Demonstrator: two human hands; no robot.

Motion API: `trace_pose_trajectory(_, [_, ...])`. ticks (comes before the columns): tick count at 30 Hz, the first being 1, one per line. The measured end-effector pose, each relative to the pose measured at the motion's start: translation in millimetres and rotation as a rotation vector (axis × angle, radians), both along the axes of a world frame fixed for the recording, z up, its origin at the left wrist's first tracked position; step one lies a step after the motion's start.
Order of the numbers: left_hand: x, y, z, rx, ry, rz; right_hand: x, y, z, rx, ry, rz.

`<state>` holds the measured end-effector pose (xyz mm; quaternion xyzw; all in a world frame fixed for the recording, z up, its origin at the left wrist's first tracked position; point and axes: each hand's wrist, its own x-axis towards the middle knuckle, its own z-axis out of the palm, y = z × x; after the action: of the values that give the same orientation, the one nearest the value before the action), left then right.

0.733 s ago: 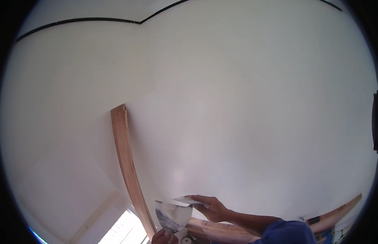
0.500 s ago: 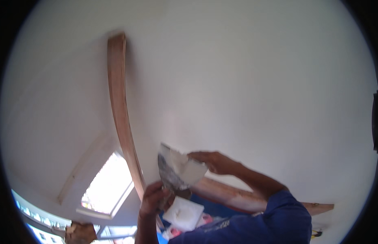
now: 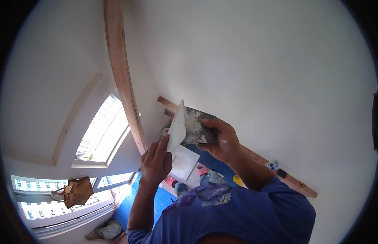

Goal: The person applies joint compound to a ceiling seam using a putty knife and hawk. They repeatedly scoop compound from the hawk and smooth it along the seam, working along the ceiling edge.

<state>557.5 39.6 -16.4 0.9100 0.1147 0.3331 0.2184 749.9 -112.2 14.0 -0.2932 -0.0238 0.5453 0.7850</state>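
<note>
Between both grips: a wide trowel (image 3: 195, 126), held by the right hand (image 3: 221, 140). Left hand (image 3: 156, 160), fingers extended, holds a smaller blade against its edge. Best practice, judged: scrape evenly along the full edge.

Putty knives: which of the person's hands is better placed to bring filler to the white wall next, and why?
Likely the right hand: it grips the wide putty knife beside the white wall, while the left hand sits lower, away from it.

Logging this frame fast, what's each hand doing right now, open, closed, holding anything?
Left hand: closed on the lower edge of the putty-coated plate.
Right hand: closed, gripping a wide metal scraper blade.
</note>
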Motion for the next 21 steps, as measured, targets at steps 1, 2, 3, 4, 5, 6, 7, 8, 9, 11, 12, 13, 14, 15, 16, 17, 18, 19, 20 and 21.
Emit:
trace_pose_trajectory(1, [-7, 5, -5, 0.038, 0.042, 0.015, 2, -1, -1, -0.036, -0.018, 0.009])
trace_pose_trajectory(2, [-13, 13, -8, 0.067, 0.094, 0.020, 6, -2, -2, 0.037, -0.019, 0.056])
trace_pose_trajectory(3, [-22, 22, -10, 0.096, 0.131, 0.032, 7, -2, 0, 0.072, -0.023, 0.077])
trace_pose_trajectory(4, [-20, 28, -12, 0.104, 0.211, 0.056, 16, -2, 0, 0.091, -0.024, 0.044])
trace_pose_trajectory(5, [-29, 34, -11, -0.097, 0.191, 0.056, 16, 0, 3, 0.116, -0.135, 0.044])
trace_pose_trajectory(6, [-37, 37, -7, -0.319, 0.226, 0.076, 19, 3, 3, 0.124, -0.260, -0.013])
trace_pose_trajectory(7, [-43, 40, -2, -0.546, 0.263, 0.096, 18, 9, 5, 0.128, -0.382, -0.041])
trace_pose_trajectory(8, [-49, 39, 2, -1.164, 0.177, 0.029, 18, 12, 6, 0.075, -0.687, -0.082])
trace_pose_trajectory(9, [-52, 38, 7, -1.289, 0.154, -0.071, 19, 16, 8, 0.025, -0.994, -0.088])
trace_pose_trajectory(11, [-54, 36, 17, -1.551, 0.104, -0.303, 18, 29, 7, 0.068, -1.468, -0.123])
trace_pose_trajectory(12, [-51, 31, 18, -1.573, 0.074, -0.338, 17, 34, 6, 0.155, -1.625, -0.148])
trace_pose_trajectory(13, [-50, 29, 19, -1.594, 0.054, -0.350, 19, 39, 2, 0.237, -1.783, -0.178])
trace_pose_trajectory(14, [-49, 27, 19, -1.614, 0.033, -0.362, 20, 40, -1, 0.211, -1.837, -0.130])
trace_pose_trajectory(15, [-50, 26, 18, -1.634, 0.008, -0.372, 22, 40, -6, 0.172, -1.893, -0.084])
trace_pose_trajectory(16, [-52, 27, 16, -1.631, 0.025, -0.436, 27, 41, -13, 0.090, -1.979, 0.032])
trace_pose_trajectory(17, [-55, 27, 14, -1.622, 0.029, -0.482, 37, 40, -18, 0.069, -2.073, 0.107])
trace_pose_trajectory(18, [-65, 29, 13, -1.607, 0.009, -0.492, 49, 46, -25, -0.035, -2.228, 0.302])
trace_pose_trajectory(19, [-82, 29, 14, -1.571, -0.068, -0.504, 56, 48, -33, -0.015, -2.357, 0.404])
trace_pose_trajectory(20, [-94, 27, 13, -1.481, -0.038, -0.402, 50, 45, -47, -0.038, -2.149, 0.406])
trace_pose_trajectory(21, [-101, 23, 10, -1.388, -0.046, -0.335, 47, 40, -61, -0.146, -2.010, 0.424])
